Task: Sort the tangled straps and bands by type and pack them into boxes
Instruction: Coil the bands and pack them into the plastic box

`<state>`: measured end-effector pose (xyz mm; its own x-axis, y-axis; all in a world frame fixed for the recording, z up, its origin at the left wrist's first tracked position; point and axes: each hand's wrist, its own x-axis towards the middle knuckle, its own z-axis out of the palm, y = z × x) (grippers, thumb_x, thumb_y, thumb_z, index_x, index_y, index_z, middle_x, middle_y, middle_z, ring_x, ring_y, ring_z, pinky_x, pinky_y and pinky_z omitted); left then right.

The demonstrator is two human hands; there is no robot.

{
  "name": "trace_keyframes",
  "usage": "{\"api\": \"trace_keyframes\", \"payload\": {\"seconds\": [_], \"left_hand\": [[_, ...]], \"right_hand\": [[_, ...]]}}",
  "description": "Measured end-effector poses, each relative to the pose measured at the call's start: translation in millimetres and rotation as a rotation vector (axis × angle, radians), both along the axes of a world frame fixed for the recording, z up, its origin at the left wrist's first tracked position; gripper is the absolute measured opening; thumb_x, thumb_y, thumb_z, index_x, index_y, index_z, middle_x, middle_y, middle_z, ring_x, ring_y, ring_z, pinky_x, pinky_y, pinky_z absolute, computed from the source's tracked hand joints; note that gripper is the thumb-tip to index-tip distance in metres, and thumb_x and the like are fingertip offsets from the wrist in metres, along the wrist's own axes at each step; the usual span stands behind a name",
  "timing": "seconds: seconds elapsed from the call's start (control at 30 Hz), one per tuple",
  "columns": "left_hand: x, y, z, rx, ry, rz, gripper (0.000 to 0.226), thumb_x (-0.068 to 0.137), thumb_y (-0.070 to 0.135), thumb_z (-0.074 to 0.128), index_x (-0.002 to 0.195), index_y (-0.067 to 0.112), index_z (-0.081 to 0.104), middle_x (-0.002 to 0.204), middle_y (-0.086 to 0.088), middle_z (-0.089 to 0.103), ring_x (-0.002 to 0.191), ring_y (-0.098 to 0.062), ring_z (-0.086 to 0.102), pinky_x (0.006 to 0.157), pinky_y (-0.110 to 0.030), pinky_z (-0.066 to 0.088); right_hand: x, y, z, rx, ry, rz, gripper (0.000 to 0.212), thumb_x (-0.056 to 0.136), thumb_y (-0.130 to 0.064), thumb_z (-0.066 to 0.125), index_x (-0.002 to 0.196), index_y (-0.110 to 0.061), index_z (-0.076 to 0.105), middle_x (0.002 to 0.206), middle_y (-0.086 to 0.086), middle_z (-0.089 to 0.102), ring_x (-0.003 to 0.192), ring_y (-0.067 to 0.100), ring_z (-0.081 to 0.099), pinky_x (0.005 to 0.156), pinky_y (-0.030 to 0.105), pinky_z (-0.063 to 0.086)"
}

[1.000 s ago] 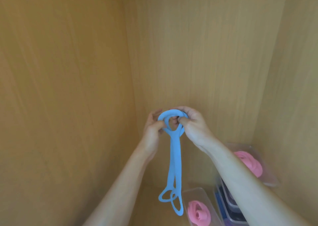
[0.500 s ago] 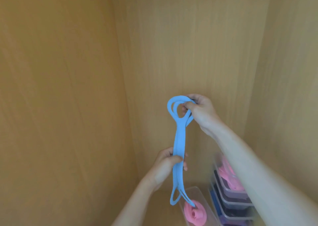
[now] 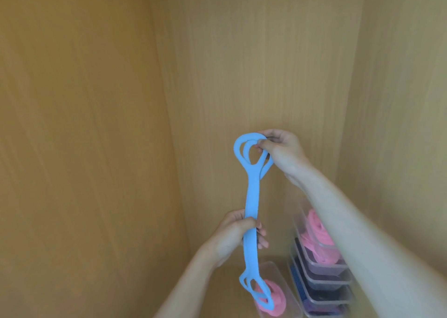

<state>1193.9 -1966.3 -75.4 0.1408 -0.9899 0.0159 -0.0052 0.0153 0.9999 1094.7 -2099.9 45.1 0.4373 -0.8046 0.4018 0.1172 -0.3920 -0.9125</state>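
A long light-blue band (image 3: 252, 196) hangs upright in the air, doubled over, with loops at both ends. My right hand (image 3: 281, 149) pinches its top loops. My left hand (image 3: 235, 235) is closed around its middle, lower down. The bottom loops dangle over a clear plastic box (image 3: 278, 273) that holds a coiled pink band (image 3: 274, 298).
A stack of clear boxes (image 3: 321, 281) stands at the lower right against the wooden wall; the top one holds pink bands (image 3: 316, 235), the lower ones dark and blue straps. Wooden panels (image 3: 96, 124) close in the left, back and right sides.
My left hand left the top loop and slid down to the band's middle. My right hand lifted the top end, and the band now hangs stretched straighter between the hands.
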Motion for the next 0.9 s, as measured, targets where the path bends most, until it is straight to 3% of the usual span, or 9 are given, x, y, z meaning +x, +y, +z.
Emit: {"api": "trace_keyframes", "payload": {"seconds": [0.13,0.23,0.3,0.43,0.53,0.63,0.73,0.8,0.9], "left_hand": [[3.9,3.7,2.9,-0.04,-0.011,0.08,0.011,0.072,0.015,0.051,0.08,0.008,0.055,0.058,-0.008,0.045,0.053,-0.021,0.046,0.065,-0.033,0.048],[8.0,1.9,4.3,-0.066,0.038,0.256,0.025,0.08,0.003,0.051,0.104,0.001,0.05,0.048,-0.002,0.037,0.043,-0.015,0.036,0.055,-0.031,0.042],[10.7,1.1,5.2,-0.078,0.058,0.337,0.036,0.088,-0.009,0.046,0.123,0.0,0.044,0.044,-0.002,0.037,0.04,-0.015,0.035,0.052,-0.029,0.04],[16.5,4.0,15.1,-0.133,0.123,0.296,0.065,0.07,0.004,0.052,0.134,0.015,0.047,0.046,-0.006,0.037,0.042,-0.019,0.036,0.053,-0.029,0.043],[19.1,10.5,26.9,-0.191,0.113,0.194,0.061,0.07,0.005,0.05,0.13,0.01,0.057,0.048,-0.008,0.04,0.042,-0.021,0.04,0.056,-0.032,0.047],[18.9,14.6,40.0,-0.228,0.069,0.136,0.046,0.073,0.004,0.049,0.116,-0.003,0.063,0.049,-0.011,0.046,0.042,-0.021,0.044,0.06,-0.034,0.048],[15.3,17.0,47.7,-0.232,0.036,0.113,0.033,0.075,0.004,0.049,0.103,-0.005,0.065,0.049,-0.01,0.048,0.042,-0.02,0.044,0.059,-0.034,0.044],[12.2,17.8,48.3,-0.217,0.026,0.102,0.027,0.076,0.005,0.049,0.096,-0.002,0.065,0.049,-0.009,0.047,0.042,-0.019,0.041,0.058,-0.033,0.042],[8.3,17.2,47.0,-0.194,0.01,0.094,0.022,0.076,0.006,0.05,0.091,0.0,0.065,0.051,-0.009,0.044,0.042,-0.019,0.038,0.056,-0.031,0.045]], "right_hand": [[-5.3,-19.7,-16.5,0.019,0.004,-0.145,0.03,0.091,0.007,0.054,0.108,-0.014,0.067,0.078,0.002,0.07,0.057,0.002,0.063,0.051,0.017,0.048],[-11.4,-37.2,-42.6,-0.007,0.155,-0.274,0.029,0.087,0.003,0.054,0.104,-0.016,0.068,0.083,0.011,0.073,0.062,0.017,0.063,0.055,0.024,0.046],[-15.7,-43.1,-61.8,-0.047,0.296,-0.345,0.025,0.084,-0.003,0.059,0.101,-0.019,0.068,0.076,0.008,0.071,0.059,0.019,0.059,0.055,0.026,0.043],[-20.8,-33.7,-90.9,-0.06,0.469,-0.343,0.035,0.079,-0.004,0.061,0.104,-0.028,0.064,0.066,-0.006,0.06,0.053,0.011,0.056,0.047,0.023,0.04],[-24.6,-19.7,-114.2,-0.023,0.609,-0.234,0.028,0.082,-0.006,0.058,0.096,-0.027,0.07,0.071,-0.004,0.068,0.057,0.011,0.059,0.048,0.019,0.04],[-26.2,0.5,-137.6,0.186,0.573,-0.056,0.021,0.086,-0.007,0.055,0.083,-0.012,0.074,0.065,0.003,0.066,0.051,0.012,0.055,0.045,0.019,0.038],[-24.2,23.8,-160.1,0.576,0.39,0.11,0.024,0.089,-0.002,0.046,0.074,-0.005,0.064,0.055,0.005,0.055,0.043,0.012,0.043,0.041,0.021,0.03],[-22.3,36.0,-173.0,0.758,0.281,0.18,0.024,0.092,-0.003,0.044,0.076,-0.004,0.062,0.057,0.006,0.054,0.045,0.012,0.041,0.044,0.02,0.028],[-19.0,50.9,-183.6,0.838,0.238,0.252,0.021,0.094,-0.005,0.045,0.086,-0.003,0.064,0.064,0.007,0.052,0.049,0.012,0.04,0.048,0.022,0.028]]}}
